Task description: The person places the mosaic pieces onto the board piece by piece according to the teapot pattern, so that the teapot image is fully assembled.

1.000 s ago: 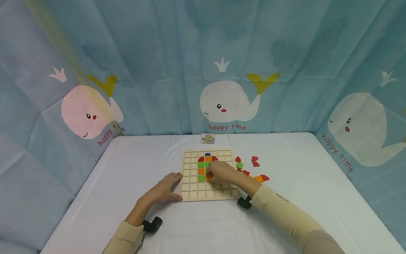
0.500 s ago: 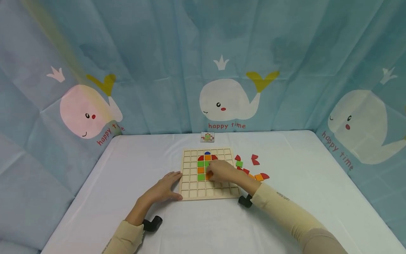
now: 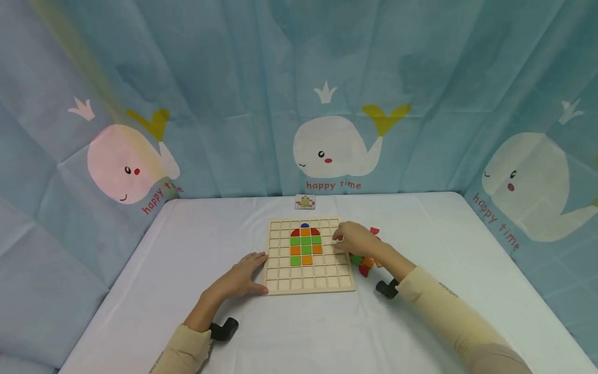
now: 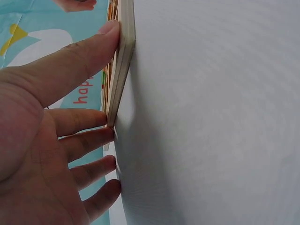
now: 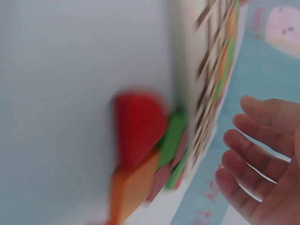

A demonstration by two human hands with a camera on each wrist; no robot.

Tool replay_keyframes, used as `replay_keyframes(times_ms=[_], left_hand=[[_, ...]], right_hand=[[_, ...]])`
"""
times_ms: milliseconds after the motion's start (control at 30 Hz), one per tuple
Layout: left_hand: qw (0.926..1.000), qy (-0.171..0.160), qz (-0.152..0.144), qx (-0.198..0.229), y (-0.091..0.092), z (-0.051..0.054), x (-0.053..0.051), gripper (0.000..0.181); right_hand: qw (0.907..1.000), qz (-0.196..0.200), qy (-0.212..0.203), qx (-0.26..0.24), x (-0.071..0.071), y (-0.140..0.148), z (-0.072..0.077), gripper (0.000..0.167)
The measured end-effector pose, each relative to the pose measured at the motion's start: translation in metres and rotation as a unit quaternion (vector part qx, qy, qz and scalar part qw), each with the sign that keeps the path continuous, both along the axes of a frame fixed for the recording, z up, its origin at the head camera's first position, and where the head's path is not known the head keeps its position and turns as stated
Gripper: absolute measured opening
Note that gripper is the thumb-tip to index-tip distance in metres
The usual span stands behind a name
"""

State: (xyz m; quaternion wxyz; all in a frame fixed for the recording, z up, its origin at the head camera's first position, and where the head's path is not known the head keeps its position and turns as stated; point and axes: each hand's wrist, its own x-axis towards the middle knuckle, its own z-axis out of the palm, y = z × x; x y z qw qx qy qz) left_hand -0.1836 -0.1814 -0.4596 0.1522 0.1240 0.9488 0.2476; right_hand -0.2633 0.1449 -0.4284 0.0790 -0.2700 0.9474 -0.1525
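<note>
Head view, grid board: the pale grid board (image 3: pixel 327 284) lies flat on the white surface (image 3: pixel 299 337), near edge crosswise, sides running away from the person; foreshortening leaves its long axis unclear.
Head view, tile figure: the tile figure (image 3: pixel 306 249) of red, orange, green and blue pieces sits in the grid, long axis pointing away from the person, with the blue half-disc (image 3: pixel 305 225) at its far end, rounded side outward.
Head view, left hand: the left hand (image 3: pixel 242 276) is spread at the board's left edge, thumb by the near corner.
Head view, right hand: the right hand (image 3: pixel 358 241) is over the board's right edge, fingers loosely bent.
Head view, loose pieces: green, orange and red loose pieces (image 3: pixel 368 263) lie just beside that edge, partly covered by the hand.
Head view, card: a small patterned card (image 3: pixel 305 202) lies beyond the board's far edge.
Left wrist view, hand: thumb tip against the board's rim, fingers fanned apart along its side; the board appears edge-on, slanting steeply.
Right wrist view, hand: fingers gently curved and separated, alongside the board; a blurred red piece (image 5: pixel 139 126) lies against an orange piece (image 5: pixel 133 185).
</note>
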Motion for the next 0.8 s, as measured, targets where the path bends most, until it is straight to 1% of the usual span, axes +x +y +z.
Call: replay_keyframes(times_ms=[167, 267, 400, 633, 800], left_hand=[[1.0, -0.002, -0.001, -0.004, 0.001, 0.001, 0.0, 0.091], [1.0, 0.0, -0.003, -0.005, 0.001, 0.001, 0.0, 0.092], [1.0, 0.004, -0.005, -0.003, 0.001, 0.002, 0.0, 0.092], [1.0, 0.004, -0.008, 0.0, 0.0, 0.002, 0.001, 0.092], [1.0, 0.002, -0.005, -0.001, 0.0, 0.002, 0.001, 0.092]], right_hand=[[0.9993, -0.036, -0.006, -0.003, -0.009, 0.02, -0.005, 0.02], [0.9975, -0.067, -0.022, -0.001, -0.013, 0.026, -0.005, 0.02], [0.9954, -0.088, -0.036, 0.01, -0.016, 0.031, -0.004, 0.019], [0.9925, -0.105, -0.057, 0.029, -0.019, 0.035, -0.006, 0.018], [0.993, -0.1, -0.054, 0.033, -0.02, 0.035, -0.01, 0.016]])
